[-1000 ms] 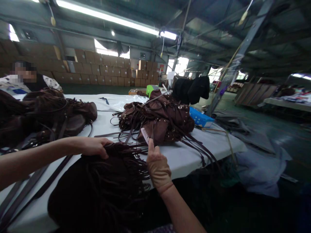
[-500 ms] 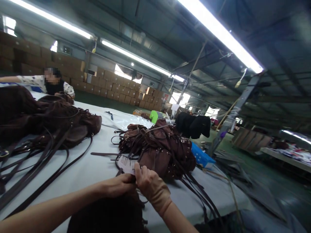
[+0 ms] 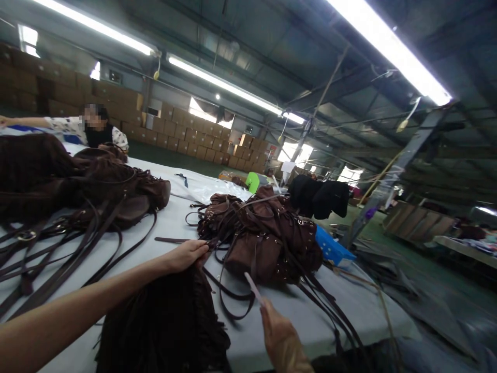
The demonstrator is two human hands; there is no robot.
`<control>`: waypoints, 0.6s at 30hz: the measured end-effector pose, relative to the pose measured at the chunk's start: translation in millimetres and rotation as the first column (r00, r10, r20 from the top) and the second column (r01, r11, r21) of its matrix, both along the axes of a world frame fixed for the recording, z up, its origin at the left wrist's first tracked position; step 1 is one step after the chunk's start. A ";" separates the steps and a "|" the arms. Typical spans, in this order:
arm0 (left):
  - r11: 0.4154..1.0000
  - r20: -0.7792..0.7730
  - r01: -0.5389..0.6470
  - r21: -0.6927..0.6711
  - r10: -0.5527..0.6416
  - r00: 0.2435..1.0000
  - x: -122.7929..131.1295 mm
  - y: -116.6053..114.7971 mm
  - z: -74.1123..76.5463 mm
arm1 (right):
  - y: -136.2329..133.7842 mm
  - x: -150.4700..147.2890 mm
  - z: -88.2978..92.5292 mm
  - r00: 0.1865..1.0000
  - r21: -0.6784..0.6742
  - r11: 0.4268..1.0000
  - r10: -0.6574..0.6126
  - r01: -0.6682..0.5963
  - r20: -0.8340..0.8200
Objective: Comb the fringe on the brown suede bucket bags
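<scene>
My left hand [image 3: 191,255] is closed on the top of a dark brown fringed bag [image 3: 163,321], which hangs toward me at the table edge. Between the fingers of my right hand [image 3: 280,331] is a pale paper tag [image 3: 254,288], turned nearly edge-on. That hand is apart from the fringed bag. A thin brown strap [image 3: 237,316] loops down between my two hands. Just beyond them, a pile of brown drawstring bags [image 3: 256,254] with metal eyelets lies on the white table [image 3: 135,280].
More brown bags [image 3: 89,181] with long trailing straps are heaped at the left. A person [image 3: 97,129] leans at the table's far side. A blue box [image 3: 332,248] and a metal post [image 3: 388,181] stand at the right. Cartons [image 3: 186,137] line the back wall.
My right hand has moved right and down, away from my left, taking the tag along. My left hand has shifted up slightly, raising the fringed bag. The view has tilted a little.
</scene>
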State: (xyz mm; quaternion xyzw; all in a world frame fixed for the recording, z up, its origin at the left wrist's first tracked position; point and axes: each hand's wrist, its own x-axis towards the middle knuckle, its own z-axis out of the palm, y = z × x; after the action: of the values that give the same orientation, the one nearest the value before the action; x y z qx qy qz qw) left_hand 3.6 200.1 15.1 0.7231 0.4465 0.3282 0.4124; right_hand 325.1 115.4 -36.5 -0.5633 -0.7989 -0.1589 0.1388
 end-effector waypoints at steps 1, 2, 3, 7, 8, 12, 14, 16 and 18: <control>0.999 -0.038 0.012 0.032 -0.011 0.999 5.1 6.4 0.4 | -6.9 -19.6 -9.4 0.996 -0.033 0.996 0.085 -0.084 0.035; 0.998 -0.082 0.031 0.063 -0.026 0.996 9.7 11.5 2.1 | -12.6 -39.3 -15.4 0.982 -0.061 0.985 0.167 -0.162 0.088; 0.994 -0.124 0.061 0.090 -0.049 0.991 13.6 15.1 5.2 | -16.1 -58.3 -18.1 0.961 -0.076 0.972 0.233 -0.224 0.147; 0.943 -0.269 0.226 0.244 -0.158 0.950 24.8 18.4 19.6 | 1.9 -111.0 -10.3 0.946 -0.042 0.986 0.169 -0.164 0.278; 0.928 -0.295 0.240 0.285 -0.153 0.943 27.4 17.8 19.6 | 13.5 -116.4 -8.2 0.957 -0.036 0.996 0.085 -0.078 0.278; 0.929 -0.221 0.089 0.359 -0.008 0.975 41.3 14.6 -14.6 | 63.4 -116.8 -11.2 0.947 -0.028 0.980 -0.184 0.198 0.265; 0.929 -0.116 -0.062 0.365 0.112 0.987 50.5 12.2 -49.2 | 80.4 -112.9 -17.7 0.940 -0.027 0.972 -0.218 0.233 0.264; 0.895 -0.113 -0.162 0.416 0.228 0.967 58.1 8.4 -85.7 | 89.7 -109.8 -25.6 0.936 -0.032 0.968 -0.232 0.249 0.266; 0.857 -0.209 -0.193 0.478 0.324 0.923 60.1 5.2 -114.4 | 92.6 -106.5 -33.8 0.931 -0.041 0.963 -0.245 0.265 0.270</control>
State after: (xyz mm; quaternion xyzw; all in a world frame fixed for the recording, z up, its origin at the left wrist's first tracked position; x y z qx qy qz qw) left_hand 63.8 205.3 -99.3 0.7704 0.5065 0.3687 0.1185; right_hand 218.5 208.0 -70.2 -0.6411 -0.7357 -0.2180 -0.0114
